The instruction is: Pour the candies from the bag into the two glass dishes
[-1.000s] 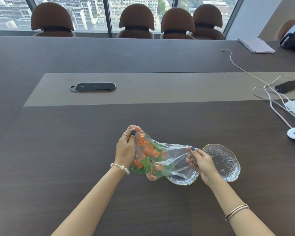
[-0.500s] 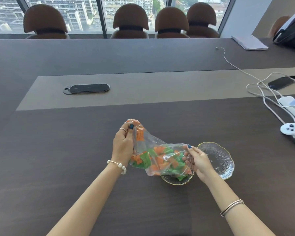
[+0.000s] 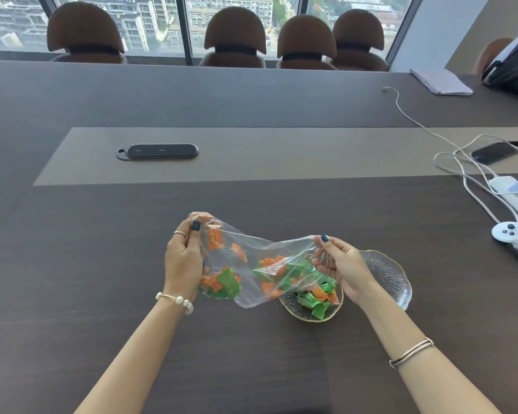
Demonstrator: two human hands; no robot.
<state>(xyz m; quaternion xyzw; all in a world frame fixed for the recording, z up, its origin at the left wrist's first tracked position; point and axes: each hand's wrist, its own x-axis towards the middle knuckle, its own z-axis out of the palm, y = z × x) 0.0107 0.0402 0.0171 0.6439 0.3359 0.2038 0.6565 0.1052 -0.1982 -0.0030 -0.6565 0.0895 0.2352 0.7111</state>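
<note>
A clear plastic bag (image 3: 251, 258) of orange and green wrapped candies (image 3: 222, 282) is stretched between my hands above the dark table. My left hand (image 3: 183, 261) pinches its closed end, raised. My right hand (image 3: 341, 267) holds the bag's mouth low over the nearer glass dish (image 3: 290, 306). Several green and orange candies (image 3: 314, 298) lie in that gold-rimmed dish. A second glass dish (image 3: 392, 276) sits just right of it, partly hidden by my right hand, with nothing visible in it.
A black oval panel (image 3: 157, 151) is set in the table's lighter strip. At the right are white cables (image 3: 461, 174), a phone (image 3: 494, 152), a power strip (image 3: 515, 195) and a white controller (image 3: 509, 231). Chairs (image 3: 235, 37) line the far side.
My left hand has lifted the bag's closed end. Candies have slid toward the mouth and several have dropped into the nearer dish, which held none a second ago.
</note>
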